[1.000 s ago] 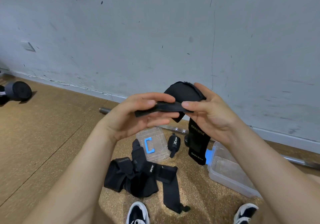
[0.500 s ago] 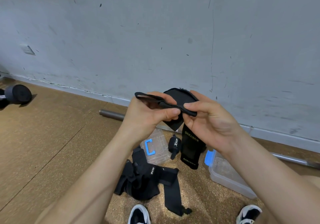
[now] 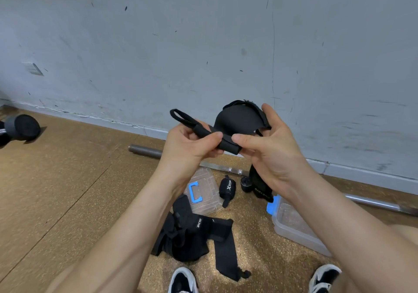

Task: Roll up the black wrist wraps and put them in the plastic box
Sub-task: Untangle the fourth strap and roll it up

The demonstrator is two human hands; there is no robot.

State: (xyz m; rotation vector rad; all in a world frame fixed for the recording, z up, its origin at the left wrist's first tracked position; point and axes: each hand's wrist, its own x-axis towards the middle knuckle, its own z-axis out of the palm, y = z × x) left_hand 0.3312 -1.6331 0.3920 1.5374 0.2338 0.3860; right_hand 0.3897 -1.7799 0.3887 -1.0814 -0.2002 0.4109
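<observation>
A person holds a black wrist wrap (image 3: 239,120) up in the air, in front of the grey wall (image 3: 203,44). The left hand (image 3: 190,144) pinches the small rolled end, and a thin loop (image 3: 178,115) sticks out to the left. The right hand (image 3: 269,154) grips the wrap too, and the rest hangs down under it. The plastic box (image 3: 294,225) sits open on the floor (image 3: 67,179) under the right arm, near the floor's far edge. Its lid (image 3: 203,193) lies just beside a rolled wrap (image 3: 227,189). A pile of loose wraps (image 3: 187,236) lies by the shoes (image 3: 182,280).
</observation>
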